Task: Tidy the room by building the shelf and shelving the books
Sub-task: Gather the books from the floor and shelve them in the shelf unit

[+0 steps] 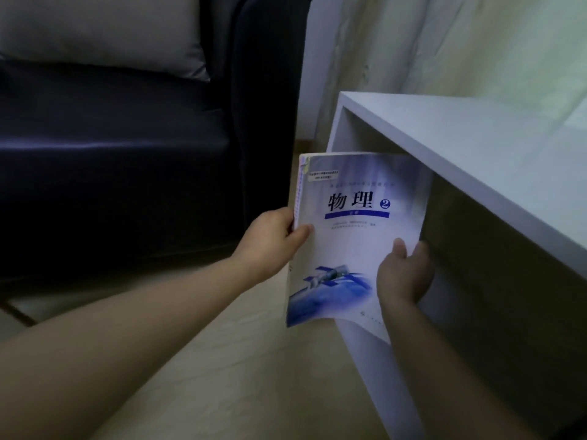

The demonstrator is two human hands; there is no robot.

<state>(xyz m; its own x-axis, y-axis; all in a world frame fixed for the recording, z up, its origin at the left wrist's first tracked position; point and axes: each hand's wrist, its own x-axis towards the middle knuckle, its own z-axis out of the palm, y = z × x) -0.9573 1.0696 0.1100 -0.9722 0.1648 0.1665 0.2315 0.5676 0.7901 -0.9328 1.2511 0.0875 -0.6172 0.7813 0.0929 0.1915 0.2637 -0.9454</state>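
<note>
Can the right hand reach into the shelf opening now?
Probably yes: the right hand, gripping the book by its edge, sits at the open front of the shelf, and nothing visible blocks it.

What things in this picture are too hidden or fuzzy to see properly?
- Head view, book: small print too blurred to read.
- Head view, shelf: cut off at the right edge; inside dark, partly behind the book.
- Head view, left hand and right hand: most fingers hidden behind the book.
- Head view, sofa: cut off at the left edge.
</note>
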